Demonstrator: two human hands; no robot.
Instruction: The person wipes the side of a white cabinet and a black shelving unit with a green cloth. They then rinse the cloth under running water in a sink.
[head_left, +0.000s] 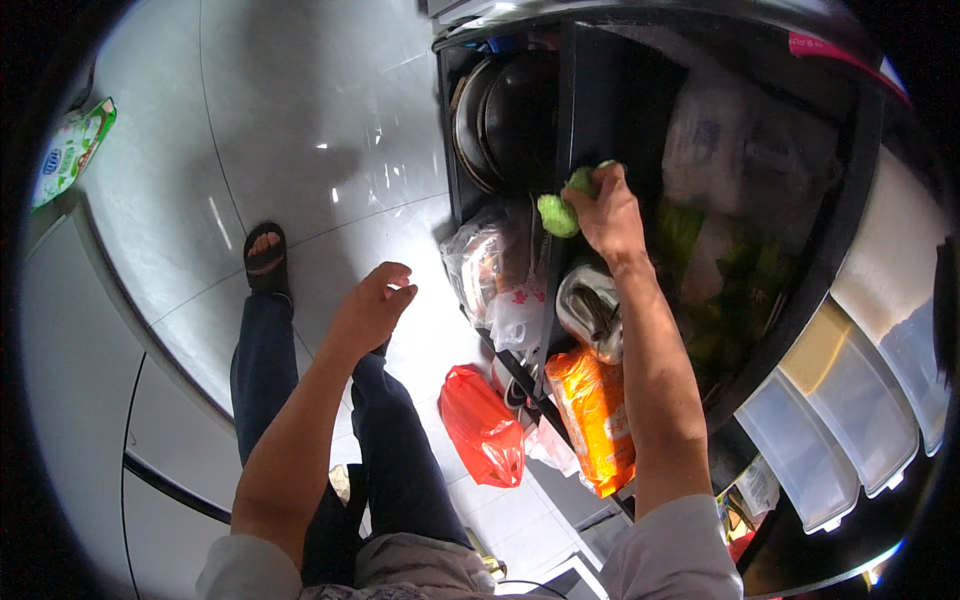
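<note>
My right hand (611, 217) grips a bunched green cloth (559, 215) at the front edge of a black shelf unit (568, 97). Part of the cloth is hidden behind my fingers. My left hand (379, 304) is over the tiled floor with its fingers curled apart and nothing in it. Near the right hand, on the shelves, are round black pans or lids (517, 124), a clear plastic bag (480, 262) with something inside, and a shiny metal vessel (589, 311) in clear wrap.
An orange plastic package (596, 420) pokes out of the unit. A red plastic bag (484, 427) rests on the floor beside it. Translucent bins (802, 450) stand at the right. A green and white packet (75, 154) lies at far left, above a pale cabinet (75, 300).
</note>
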